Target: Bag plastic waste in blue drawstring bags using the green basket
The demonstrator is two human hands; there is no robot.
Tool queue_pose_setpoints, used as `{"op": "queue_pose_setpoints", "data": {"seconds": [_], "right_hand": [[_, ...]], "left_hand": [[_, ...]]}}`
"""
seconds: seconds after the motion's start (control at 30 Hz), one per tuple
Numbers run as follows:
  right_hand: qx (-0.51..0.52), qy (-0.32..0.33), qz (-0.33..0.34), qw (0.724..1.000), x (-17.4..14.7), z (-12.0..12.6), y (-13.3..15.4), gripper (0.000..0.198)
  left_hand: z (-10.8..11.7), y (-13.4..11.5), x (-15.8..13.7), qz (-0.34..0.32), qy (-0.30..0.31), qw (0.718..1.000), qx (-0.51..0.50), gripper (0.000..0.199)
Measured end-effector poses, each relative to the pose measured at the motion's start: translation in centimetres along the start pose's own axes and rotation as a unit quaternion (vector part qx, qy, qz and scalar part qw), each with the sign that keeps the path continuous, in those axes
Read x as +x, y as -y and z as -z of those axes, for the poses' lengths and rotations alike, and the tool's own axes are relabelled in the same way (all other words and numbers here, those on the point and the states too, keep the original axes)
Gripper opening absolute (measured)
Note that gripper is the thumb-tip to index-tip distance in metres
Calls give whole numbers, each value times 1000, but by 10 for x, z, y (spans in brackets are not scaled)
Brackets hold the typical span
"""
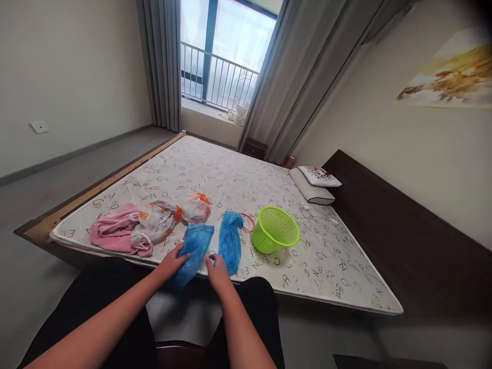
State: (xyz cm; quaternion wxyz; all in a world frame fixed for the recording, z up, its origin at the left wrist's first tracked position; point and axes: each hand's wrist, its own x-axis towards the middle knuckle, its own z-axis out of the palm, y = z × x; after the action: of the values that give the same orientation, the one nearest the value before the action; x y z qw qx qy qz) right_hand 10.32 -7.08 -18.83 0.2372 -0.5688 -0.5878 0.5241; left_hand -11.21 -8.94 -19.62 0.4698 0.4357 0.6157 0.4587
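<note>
My left hand [175,262] is closed on a blue plastic bag [195,251], at the near edge of the mattress. The bag's lower end hangs over that edge. My right hand [218,270] is closed in a pinch just to the right of it; a small bit of blue shows at its fingertips, too small to make out. A second blue plastic bag [229,243], long and crumpled, lies right beside that hand. Behind it is a loop of red cord [249,223]. A green plastic basket [269,241] stands farther right, its opening tilted toward me.
Left of my hands lie a pink towel [113,230], a white plastic bag with orange print [157,220] and another white and orange bag [196,209]. The mattress [246,179] spreads ahead; pillows [313,187] rest by the dark headboard [369,200].
</note>
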Motion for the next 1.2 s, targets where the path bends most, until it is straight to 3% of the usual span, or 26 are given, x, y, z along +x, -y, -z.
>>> {"op": "queue_pose_setpoints", "data": {"seconds": [0.03, 0.1, 0.17, 0.2, 0.27, 0.33, 0.4, 0.5, 0.57, 0.63, 0.67, 0.73, 0.83, 0.9, 1.0, 1.07, 1.2], "right_hand": [[99, -35, -25, 994, 4, 2, 6, 40], [306, -40, -62, 949, 10, 6, 18, 53], [414, -21, -68, 907, 13, 8, 27, 57], [427, -31, -64, 901, 15, 8, 30, 56], [415, -78, -54, 905, 16, 7, 33, 50], [406, -104, -34, 907, 16, 4, 37, 40], [414, -101, -10, 904, 15, -1, 40, 35], [424, -63, 26, 903, 11, -9, 38, 34], [385, -23, 42, 922, 10, -11, 30, 32], [288, 18, 51, 956, 12, -9, 19, 27], [237, 36, 56, 969, 14, -7, 13, 24], [171, 61, 67, 981, 17, -2, 3, 18], [153, 72, 74, 983, 21, 4, -5, 12], [138, 39, 86, 986, 23, 7, -8, 9], [113, -108, 73, 985, 25, 16, -15, 10], [114, -186, 37, 975, 27, 26, -24, 14], [154, -242, -15, 958, 31, 52, -44, 22]], "left_hand": [[-1, 2, -2, -35, 16, 999, 35, 62], [-2, 4, -8, -121, 82, 981, 125, 58], [-1, 5, -15, -177, 158, 952, 195, 55], [1, 4, -18, -186, 184, 941, 214, 55], [5, 1, -21, -178, 209, 938, 212, 49], [8, -2, -19, -122, 198, 963, 134, 41], [10, -3, -12, -34, 148, 988, 31, 47], [11, -2, 0, 84, 25, 995, -53, 71], [11, -2, 4, 69, -63, 993, -77, 87], [11, -5, 4, -21, -118, 990, -69, 107], [11, -6, 3, -64, -116, 990, -52, 113], [12, -9, -1, -89, -47, 995, -9, 114], [10, -6, -6, -20, 47, 999, 15, 88], [8, -1, -7, 6, 49, 998, 30, 59], [6, 2, -8, 12, 27, 998, 54, 32], [7, 1, -8, 14, 6, 999, 49, 31], [11, -3, -5, 41, -23, 998, 47, 35]]}}
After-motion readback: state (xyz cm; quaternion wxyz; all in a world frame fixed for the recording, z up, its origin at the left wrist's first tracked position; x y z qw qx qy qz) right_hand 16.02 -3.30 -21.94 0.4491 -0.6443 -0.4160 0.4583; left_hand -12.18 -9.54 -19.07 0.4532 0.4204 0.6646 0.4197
